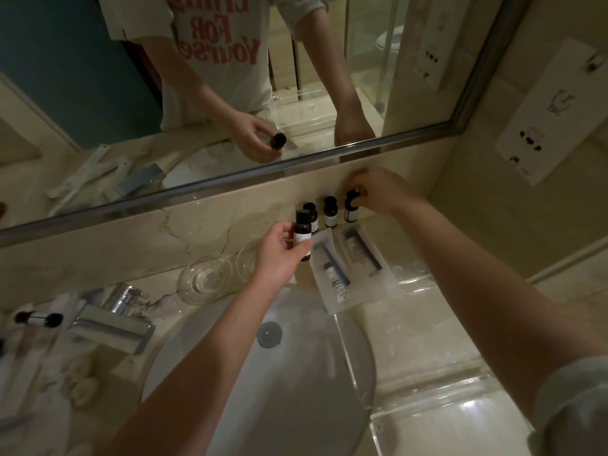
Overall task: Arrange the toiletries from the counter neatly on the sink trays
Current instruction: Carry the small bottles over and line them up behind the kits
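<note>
My left hand [279, 255] grips a small dark bottle [302, 229] with a black cap and white label, held just in front of the row at the wall. My right hand [381, 192] pinches the cap of the rightmost dark bottle [350, 209], which stands at the back of a clear acrylic tray [411, 274]. Two more dark bottles [330, 212] [311, 213] stand upright beside it against the marble backsplash. Two flat sachets [332, 274] [362, 255] with dark tubes inside lie side by side on the tray in front of the bottles.
Two upturned clear glasses [205, 278] stand left of my left hand. The white basin [263, 373] lies below, the chrome tap [112, 320] to its left. Wrapped toiletries [26, 357] lie at the far left. A second clear tray [444, 422] sits at the bottom right. The mirror [197, 93] spans the wall above.
</note>
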